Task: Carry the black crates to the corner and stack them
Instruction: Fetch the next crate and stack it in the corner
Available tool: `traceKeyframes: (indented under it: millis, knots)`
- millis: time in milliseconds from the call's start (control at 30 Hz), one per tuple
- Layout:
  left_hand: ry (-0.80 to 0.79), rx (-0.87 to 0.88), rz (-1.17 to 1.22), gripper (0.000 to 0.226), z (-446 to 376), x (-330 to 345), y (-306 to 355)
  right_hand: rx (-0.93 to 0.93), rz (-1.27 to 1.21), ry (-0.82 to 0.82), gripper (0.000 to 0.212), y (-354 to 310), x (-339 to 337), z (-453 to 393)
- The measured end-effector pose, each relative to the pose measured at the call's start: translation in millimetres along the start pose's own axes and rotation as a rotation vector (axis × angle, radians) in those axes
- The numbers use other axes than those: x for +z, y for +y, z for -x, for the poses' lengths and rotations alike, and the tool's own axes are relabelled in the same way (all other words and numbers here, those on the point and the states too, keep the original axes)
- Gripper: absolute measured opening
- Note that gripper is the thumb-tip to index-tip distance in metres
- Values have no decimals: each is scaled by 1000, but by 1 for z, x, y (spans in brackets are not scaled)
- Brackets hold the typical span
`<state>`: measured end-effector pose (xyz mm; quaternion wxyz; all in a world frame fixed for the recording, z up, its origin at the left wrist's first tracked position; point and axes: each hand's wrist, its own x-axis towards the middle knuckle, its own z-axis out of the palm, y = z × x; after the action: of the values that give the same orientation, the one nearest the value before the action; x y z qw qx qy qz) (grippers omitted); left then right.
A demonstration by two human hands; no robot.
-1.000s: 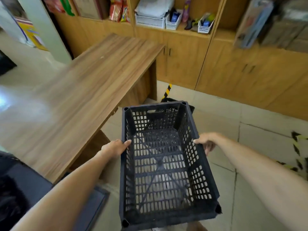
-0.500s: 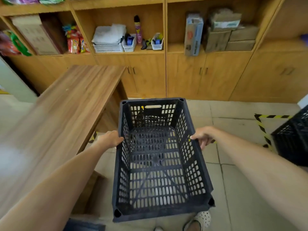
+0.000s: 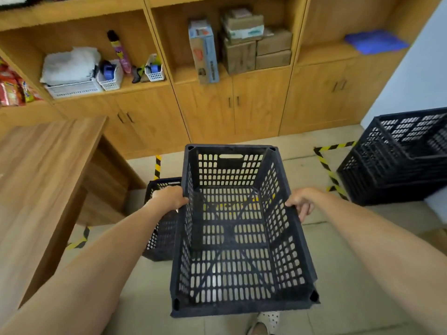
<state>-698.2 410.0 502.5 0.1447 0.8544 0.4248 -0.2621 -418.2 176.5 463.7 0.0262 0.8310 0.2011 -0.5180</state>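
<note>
An empty black slotted crate [image 3: 239,303] hangs in the air in front of me, open side up. My left hand [image 3: 169,198] grips its left rim and my right hand [image 3: 301,201] grips its right rim. A second black crate [image 3: 160,238] stands on the floor under my left arm, partly hidden by the held one. At the right, in the corner by the white wall, stands a stack of black crates [image 3: 396,163].
A wooden desk [image 3: 41,180] fills the left side. Wooden cabinets and shelves [image 3: 217,105] with boxes and baskets line the far wall. Yellow-black tape [image 3: 326,165] marks the tiled floor. My sandalled foot [image 3: 266,321] shows below the crate.
The view has swung to the right with the crate held the same way. The desk has slid left and the stack of crates in the corner has come into fuller view.
</note>
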Motion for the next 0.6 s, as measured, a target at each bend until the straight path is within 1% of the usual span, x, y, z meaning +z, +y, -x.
traceKeyframes:
  millis: [133, 267, 433, 600]
  knots:
    - [-4, 67, -85, 42, -29, -11, 60, 72, -57, 22, 54, 46, -25, -11]
    - [25, 114, -113, 40, -60, -21, 99, 78, -145, 62, 54, 75, -48, -16]
    - [67, 166, -199, 35, -106, -52, 139, 139, -190, 45, 53, 87, -76, -35]
    - [57, 247, -291, 39, -175, -99, 164, 189, -280, 25, 54, 79, -121, -64]
